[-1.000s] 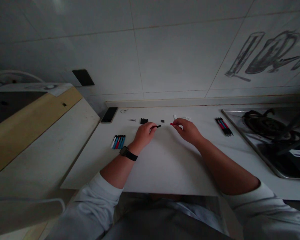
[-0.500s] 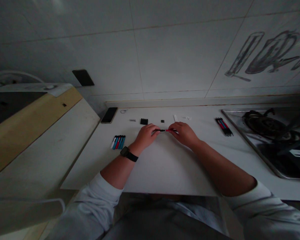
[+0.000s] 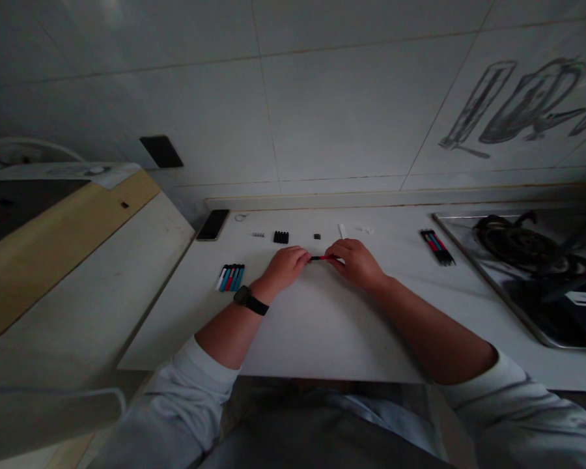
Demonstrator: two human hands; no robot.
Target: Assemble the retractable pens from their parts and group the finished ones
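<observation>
A slim pen (image 3: 322, 258) lies level between my hands, black at its left part and red at its right. My left hand (image 3: 287, 266) pinches the black end, and a watch sits on that wrist. My right hand (image 3: 355, 260) is closed round the red end, its fingers hiding the tip. Just beyond the hands are several black ribbed pieces (image 3: 281, 237), a small dark square piece (image 3: 317, 236) and a white strip (image 3: 342, 230). Several coloured pen barrels (image 3: 231, 277) lie side by side left of my left hand.
A phone (image 3: 213, 225) lies at the back left, beside a thin ring (image 3: 241, 217) and several small springs (image 3: 258, 234). Tiny pale bits (image 3: 366, 230) lie beyond my right hand. Several pens (image 3: 437, 247) rest near the gas stove (image 3: 517, 260) at right. A tiled wall bounds the back.
The pale section between the pen's black and red parts no longer shows; they now meet. Both hands have shifted slightly, and the pen sits a little nearer to me.
</observation>
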